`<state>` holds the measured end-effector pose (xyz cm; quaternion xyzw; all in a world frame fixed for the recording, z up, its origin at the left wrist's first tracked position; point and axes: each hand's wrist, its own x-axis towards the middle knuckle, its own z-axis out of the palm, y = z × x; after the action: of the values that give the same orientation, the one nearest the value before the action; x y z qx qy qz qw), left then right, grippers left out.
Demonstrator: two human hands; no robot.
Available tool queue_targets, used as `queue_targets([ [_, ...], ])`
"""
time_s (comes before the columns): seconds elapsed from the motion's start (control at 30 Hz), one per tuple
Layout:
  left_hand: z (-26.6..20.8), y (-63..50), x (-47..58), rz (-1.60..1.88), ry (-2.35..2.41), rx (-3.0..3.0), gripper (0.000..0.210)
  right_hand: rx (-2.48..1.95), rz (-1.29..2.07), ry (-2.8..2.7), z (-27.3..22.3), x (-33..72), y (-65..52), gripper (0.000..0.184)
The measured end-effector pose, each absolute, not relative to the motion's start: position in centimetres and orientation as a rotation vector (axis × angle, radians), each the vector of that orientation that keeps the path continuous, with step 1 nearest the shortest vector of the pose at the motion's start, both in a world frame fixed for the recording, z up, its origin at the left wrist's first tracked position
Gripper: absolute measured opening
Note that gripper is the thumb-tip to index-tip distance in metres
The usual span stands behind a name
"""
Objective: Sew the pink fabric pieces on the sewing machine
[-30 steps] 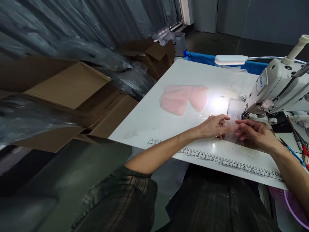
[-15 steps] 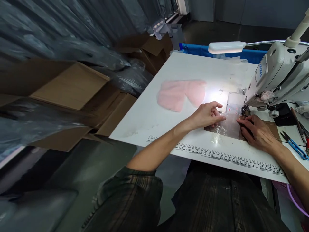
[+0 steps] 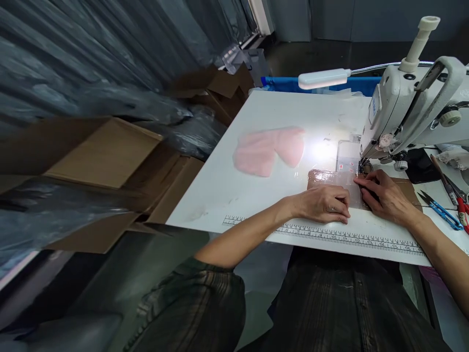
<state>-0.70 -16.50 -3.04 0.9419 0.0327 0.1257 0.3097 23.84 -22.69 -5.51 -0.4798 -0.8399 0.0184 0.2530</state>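
A piece of sheer brown fabric [image 3: 318, 177] with a glossy surface lies flat on the white sewing table, its right part beside the presser foot [image 3: 362, 166] of the sewing machine [image 3: 390, 107]. My left hand [image 3: 326, 204] rests over the fabric's near edge, fingers curled down; what the fingertips grip is hidden. Close to the needle area, my right hand [image 3: 384, 195] pinches the fabric's right part, with index finger and thumb near the foot. Under that hand a flat brown piece [image 3: 407, 189] extends to the right.
Pink sheer cut pieces [image 3: 269, 151] lie on the table's left half. Blue thread snips [image 3: 441, 210] and red-handled scissors [image 3: 462, 215] lie at right. A printed ruler [image 3: 330, 236] runs along the front edge. A lamp [image 3: 324, 78] hangs behind; cardboard boxes [image 3: 106, 151] stand left.
My left hand has moved toward me, from the fabric's far left edge to its near edge, and its fingers have curled. My right hand stays beside the presser foot. The camera view has shifted.
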Motion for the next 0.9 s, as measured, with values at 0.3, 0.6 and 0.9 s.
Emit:
queue_targets([
  [0.3,-3.0,-16.4,-0.6,0.504,0.103,2.474,0.024,-1.314,0.251,-2.165,-4.7,24.0,-23.0,0.038],
  [0.6,-3.1,-16.7,-0.6,0.377,0.054,2.767,0.018,-1.277,0.167,-2.252,-4.9,24.1,-23.2,0.033],
  [0.9,-3.9,-17.0,-0.6,0.509,-0.010,2.841,0.021,-1.270,0.177,-2.216,-4.7,23.9,-23.3,0.035],
])
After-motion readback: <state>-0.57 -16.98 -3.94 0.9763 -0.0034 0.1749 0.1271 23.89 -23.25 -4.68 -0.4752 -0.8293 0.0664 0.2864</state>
